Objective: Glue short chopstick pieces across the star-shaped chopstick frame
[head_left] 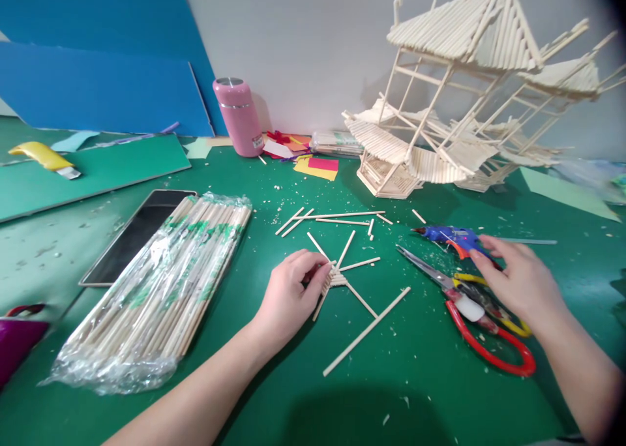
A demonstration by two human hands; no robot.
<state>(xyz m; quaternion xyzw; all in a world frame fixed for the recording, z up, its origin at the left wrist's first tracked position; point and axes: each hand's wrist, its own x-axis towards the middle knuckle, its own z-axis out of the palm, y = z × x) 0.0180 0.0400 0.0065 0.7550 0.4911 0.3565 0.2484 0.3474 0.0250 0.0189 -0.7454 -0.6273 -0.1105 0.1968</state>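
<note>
With fingers pinched together, my left hand grips the edge of a small stick frame, whose thin wooden sticks fan out from a centre of short sticks. My right hand is closed around the handle of a blue glue gun with an orange trigger; its nozzle points left. Just below the gun lie red-handled scissors and a yellow-handled tool, partly covered by them. One longer loose stick lies in front of the frame, near the end of one of its spokes.
A plastic-wrapped bundle of chopsticks overlaps a black phone at left. Behind stand a pink thermos and a stick-built pavilion model. A yellow box cutter rests on a green board. Cut sticks lie mid-table.
</note>
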